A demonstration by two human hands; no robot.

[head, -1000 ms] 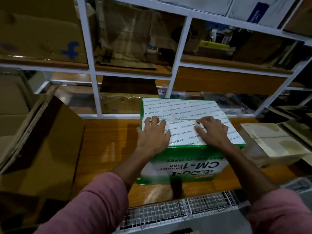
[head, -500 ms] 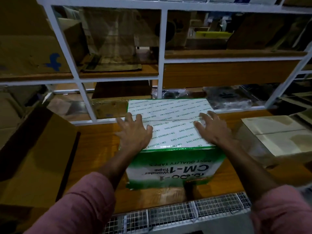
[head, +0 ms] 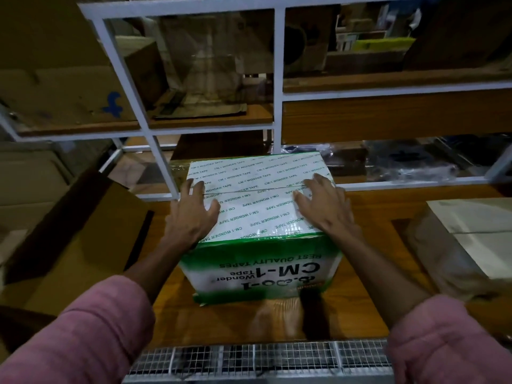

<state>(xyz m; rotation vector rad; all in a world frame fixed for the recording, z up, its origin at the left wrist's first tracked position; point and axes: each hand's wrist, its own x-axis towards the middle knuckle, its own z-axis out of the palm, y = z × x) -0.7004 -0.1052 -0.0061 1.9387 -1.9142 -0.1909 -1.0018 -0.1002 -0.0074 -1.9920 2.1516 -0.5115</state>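
Observation:
A green and white carton (head: 260,270) printed "CM-1 Wonder Tape" stands on the wooden table (head: 230,322), its top sealed with printed white tape. My left hand (head: 192,214) lies flat on the top's left edge, fingers spread toward the centre seam. My right hand (head: 322,206) presses flat on the top's right edge, fingers straight. Both arms wear pink sleeves.
An open brown cardboard box (head: 69,245) leans at the left. A pale taped carton (head: 471,239) sits at the right. A white metal shelf frame (head: 277,87) with cartons and bags rises just behind the box. Wire mesh (head: 263,358) lines the table's near edge.
Both hands have slid outward along the carton top toward its left and right edges. The view has shifted so the carton sits more central and turned slightly.

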